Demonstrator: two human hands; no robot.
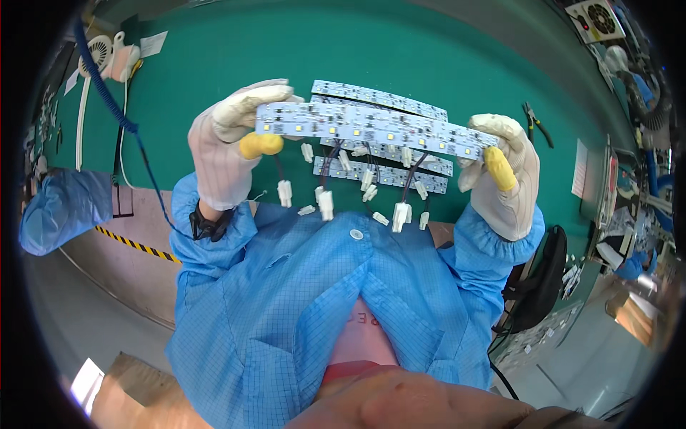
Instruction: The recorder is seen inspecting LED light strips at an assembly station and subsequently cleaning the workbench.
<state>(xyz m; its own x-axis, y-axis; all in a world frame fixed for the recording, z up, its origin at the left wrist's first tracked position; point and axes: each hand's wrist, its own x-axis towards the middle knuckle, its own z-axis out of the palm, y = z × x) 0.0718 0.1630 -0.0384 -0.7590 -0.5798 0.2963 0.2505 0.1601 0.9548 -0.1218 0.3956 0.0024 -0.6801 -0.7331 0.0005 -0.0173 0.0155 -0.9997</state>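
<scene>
Held board (371, 127): fine detail too small to tell
Loose boards (379, 99): partly hidden behind held board
Coiled cord (105, 87): left of held board, cut off at picture's rim

Boards (371, 126) with smooth, lightly glossy faces, roughened by tiny soldered parts. Their wires (411, 174) have smooth plastic coating, their connectors (326, 205) shiny hard plastic. Gloves (223, 146) of matt, ribbed knit cloth; finger cots (499, 169) of smooth, rubbery-looking material. The smock (307, 268) is creased woven cloth, its button (356, 234) smooth plastic. The mat (429, 43) looks smooth and matt; the note (153, 44) is paper.
</scene>
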